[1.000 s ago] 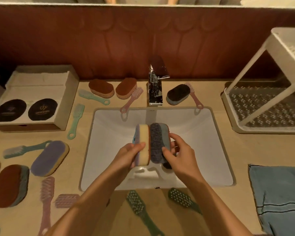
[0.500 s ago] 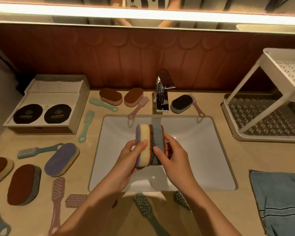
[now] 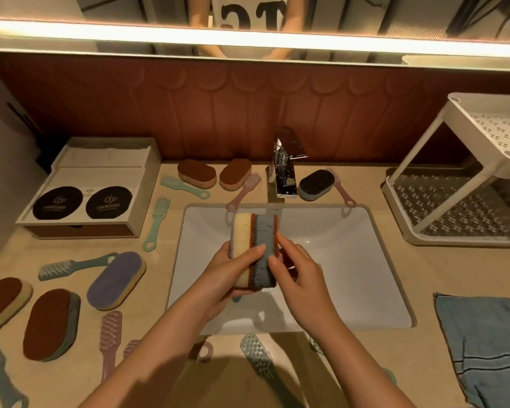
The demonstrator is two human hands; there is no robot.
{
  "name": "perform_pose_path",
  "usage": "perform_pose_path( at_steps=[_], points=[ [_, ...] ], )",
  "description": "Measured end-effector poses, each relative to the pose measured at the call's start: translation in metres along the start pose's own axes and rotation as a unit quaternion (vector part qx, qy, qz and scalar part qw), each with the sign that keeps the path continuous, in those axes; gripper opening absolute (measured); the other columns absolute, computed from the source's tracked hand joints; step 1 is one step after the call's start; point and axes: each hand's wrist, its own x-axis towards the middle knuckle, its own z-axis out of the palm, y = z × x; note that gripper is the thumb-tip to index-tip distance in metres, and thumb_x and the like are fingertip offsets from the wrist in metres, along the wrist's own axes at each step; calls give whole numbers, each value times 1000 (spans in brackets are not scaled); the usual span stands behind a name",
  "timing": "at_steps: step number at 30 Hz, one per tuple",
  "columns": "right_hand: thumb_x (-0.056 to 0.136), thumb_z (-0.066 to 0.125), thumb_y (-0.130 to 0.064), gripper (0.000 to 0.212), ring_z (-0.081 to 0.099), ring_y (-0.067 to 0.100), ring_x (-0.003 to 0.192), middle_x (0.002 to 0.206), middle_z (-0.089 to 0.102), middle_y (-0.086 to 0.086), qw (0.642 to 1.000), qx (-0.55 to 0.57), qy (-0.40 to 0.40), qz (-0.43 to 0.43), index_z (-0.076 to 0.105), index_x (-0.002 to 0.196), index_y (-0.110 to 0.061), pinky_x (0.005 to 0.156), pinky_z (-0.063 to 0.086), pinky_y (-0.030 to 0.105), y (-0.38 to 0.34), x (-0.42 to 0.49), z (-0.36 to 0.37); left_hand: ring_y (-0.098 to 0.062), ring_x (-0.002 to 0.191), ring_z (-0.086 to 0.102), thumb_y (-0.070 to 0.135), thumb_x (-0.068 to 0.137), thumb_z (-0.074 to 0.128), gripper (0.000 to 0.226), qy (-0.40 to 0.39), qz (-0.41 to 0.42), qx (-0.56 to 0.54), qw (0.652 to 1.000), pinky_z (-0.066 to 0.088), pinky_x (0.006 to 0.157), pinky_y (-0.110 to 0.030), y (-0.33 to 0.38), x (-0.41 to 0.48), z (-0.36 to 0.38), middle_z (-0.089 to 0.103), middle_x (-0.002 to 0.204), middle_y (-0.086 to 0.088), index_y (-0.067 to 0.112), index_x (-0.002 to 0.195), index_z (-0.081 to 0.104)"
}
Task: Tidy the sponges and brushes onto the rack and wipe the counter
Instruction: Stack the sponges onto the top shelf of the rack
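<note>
From the head camera we look down at a tan counter (image 3: 424, 269) with a white sink (image 3: 351, 260) in the middle. Over the sink we see two hands holding a pair of sponges (image 3: 259, 231) pressed side by side and standing on edge. One sponge is yellow and the other is blue, with a brown layer between them. The left hand (image 3: 227, 272) grips the yellow side, and its thumb lies across the front. The right hand (image 3: 299, 275) grips the blue side with bent fingers.

The white rack (image 3: 454, 219) stands at the far right of the counter, well apart from the hands. A blue cloth (image 3: 483, 348) lies near the right edge, in front of the rack.

Behind the sink we see a shiny tap (image 3: 286, 169). Two brown sponges (image 3: 197, 172) lie to its left, and a dark sponge (image 3: 317, 184) lies just beside it on the right. A purple sponge (image 3: 117, 279) and more brown ones lie on the left side. Pink and green brushes (image 3: 156, 223) lie all around the sink. A box (image 3: 89, 184) sits at the back left.
</note>
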Motion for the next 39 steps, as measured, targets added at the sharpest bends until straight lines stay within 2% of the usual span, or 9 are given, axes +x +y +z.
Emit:
perform_pose_path(
  at_steps=[6,10,12,16,22,27,32,37,39],
  points=[
    [96,44,-26,28,52,-7,99,112,54,-7,999,-15,37,9,57,121,-27,78,46,9,-12,21,-23,-21,99,65,21,77,74,55,-6,6,157,988,56,80,-36,16,-1,-23,64,114,-6,19,126,48],
    [86,49,-49,52,49,4,107,126,42,-5,994,-5,-95,63,39,135,-33,72,51,18,-30,39,-31,-20,102,63,26,67,77,65,-115,0,300,947,57,83,-38,35,-4,-23,61,116,-5,22,125,46],
    [77,51,-60,64,51,6,108,127,43,-6,986,-13,-152,67,34,136,-41,80,51,22,-35,42,-28,-19,103,62,19,72,76,61,-158,10,340,927,56,83,-37,43,-4,-17,60,116,-6,21,125,44],
    [73,55,-56,56,59,8,95,113,56,-5,985,4,-159,67,45,126,-39,73,52,19,-37,39,-26,-19,99,62,15,77,74,53,-175,8,389,904,55,81,-40,54,-2,-14,58,115,-8,20,119,43],
    [87,57,-39,22,58,8,75,86,59,-4,993,37,-96,64,57,101,-23,60,49,18,-31,40,-25,-14,96,58,22,77,74,67,-99,28,332,938,54,67,-23,48,-3,-13,46,113,4,30,127,32],
    [88,55,-42,31,64,21,87,94,63,8,985,117,1,126,59,102,-14,70,55,32,-23,42,-28,-9,92,59,25,79,71,54,-2,116,223,968,55,62,-16,40,-3,-5,52,107,5,28,123,41],
    [90,52,-44,27,67,17,82,92,65,6,972,167,49,155,57,100,-19,63,53,25,-26,41,-36,-17,97,62,35,91,51,30,23,140,153,978,58,75,-30,31,-1,23,58,113,-6,32,119,40],
    [90,48,-49,38,65,21,95,108,63,11,964,186,7,188,51,116,-22,74,56,32,-31,42,-62,-17,89,62,40,97,36,32,24,151,174,973,57,57,-25,44,5,52,56,111,-7,27,126,35],
    [91,45,-50,39,63,20,98,111,60,7,965,173,-40,193,47,123,-28,80,56,36,-36,44,-79,-17,91,62,41,97,35,33,32,153,187,970,57,62,-25,51,9,58,56,111,-8,26,126,37]
  ],
)
